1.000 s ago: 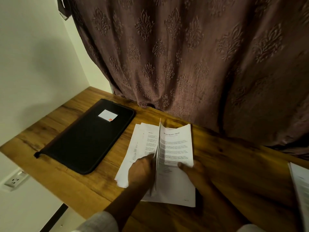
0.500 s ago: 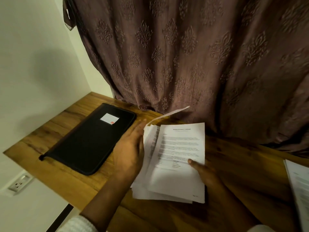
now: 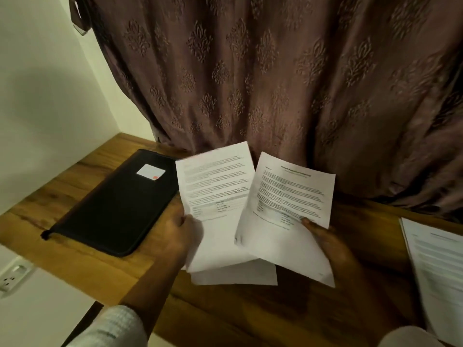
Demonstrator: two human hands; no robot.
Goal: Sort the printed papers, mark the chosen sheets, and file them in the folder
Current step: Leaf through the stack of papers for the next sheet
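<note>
Wood grain runs under everything here: a plank desk (image 3: 75,256) set against a patterned curtain (image 3: 275,71). Above it the left hand (image 3: 179,234) grips a small sheaf (image 3: 215,186) of printed pages by its lower left edge, thumb curled over the top face. The right hand (image 3: 325,239) pinches a single sheet (image 3: 290,196) at its lower right, thumb on the print and fingers hidden behind. The single sheet overlaps the sheaf's right side and tilts off to the right (a sorting step, I judge, with nothing marked or filed yet). No pen shows.

The black folder (image 3: 112,209) lies flat and closed on the desk, to the left of the left hand and just beside the sheaf's left edge. Its long axis slants from the near left corner toward the curtain, with a white label (image 3: 150,171) near the far end. The left hand is plainly the nearer to it. A second pile (image 3: 436,266) of printed pages lies at the right margin, beyond the right hand, so a sheet set aside that way would fall to the right hand. Filing would first need the folder opened.
</note>
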